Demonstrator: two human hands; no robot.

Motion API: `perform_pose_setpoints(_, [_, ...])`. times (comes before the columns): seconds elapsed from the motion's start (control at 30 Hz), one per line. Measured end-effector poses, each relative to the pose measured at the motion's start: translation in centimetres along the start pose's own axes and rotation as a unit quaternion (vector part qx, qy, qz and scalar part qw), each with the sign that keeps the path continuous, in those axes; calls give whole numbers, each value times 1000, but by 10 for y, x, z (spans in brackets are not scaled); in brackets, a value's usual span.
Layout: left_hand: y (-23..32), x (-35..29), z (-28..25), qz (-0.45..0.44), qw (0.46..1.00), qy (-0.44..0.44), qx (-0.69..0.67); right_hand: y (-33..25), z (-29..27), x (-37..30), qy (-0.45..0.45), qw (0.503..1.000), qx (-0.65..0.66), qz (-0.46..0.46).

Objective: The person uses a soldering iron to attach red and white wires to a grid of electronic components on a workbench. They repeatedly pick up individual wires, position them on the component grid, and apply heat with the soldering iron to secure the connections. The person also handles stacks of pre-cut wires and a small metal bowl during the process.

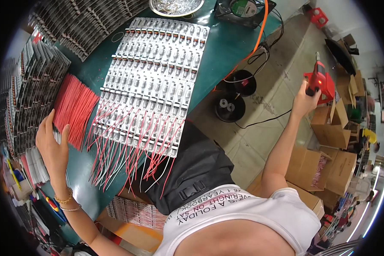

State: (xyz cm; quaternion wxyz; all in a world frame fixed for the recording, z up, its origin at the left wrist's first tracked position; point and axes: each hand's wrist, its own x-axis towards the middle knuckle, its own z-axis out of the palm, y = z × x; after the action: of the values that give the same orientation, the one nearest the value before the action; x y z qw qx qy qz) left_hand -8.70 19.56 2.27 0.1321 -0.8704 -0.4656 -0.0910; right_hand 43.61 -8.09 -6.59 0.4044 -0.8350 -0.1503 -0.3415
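White gridded circuit panel [151, 81] overhangs the green table [215, 53] edge, lower rows wired, upper seemingly pending; right grip [305, 100] clamps a red pistol-shaped tool [318, 76]; left grip [52, 143], apart, is beside bundled red wires [76, 106].

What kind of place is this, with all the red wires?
Probably an electronics workshop or small factory. The clues are the large white panel of small electronic parts, the thick bundle of straight red wires beside it, and the red gun-shaped tool in the person's right hand.
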Motion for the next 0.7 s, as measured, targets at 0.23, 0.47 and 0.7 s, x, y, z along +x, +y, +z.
perform_pose_setpoints(0.23, [21, -4, -10, 3, 1000, -19, 14, 11, 15, -2, -20, 998, -54, 41])
perform_pose_setpoints(0.47, [55, 17, -19, 72, 993, 67, -66, 6, 0, -16, 15, 998, 63, 26])
perform_pose_setpoints(0.7, [126, 97, 8, 160, 944, 151, -244, -61, -30, -31, 15, 969, 201, 142])
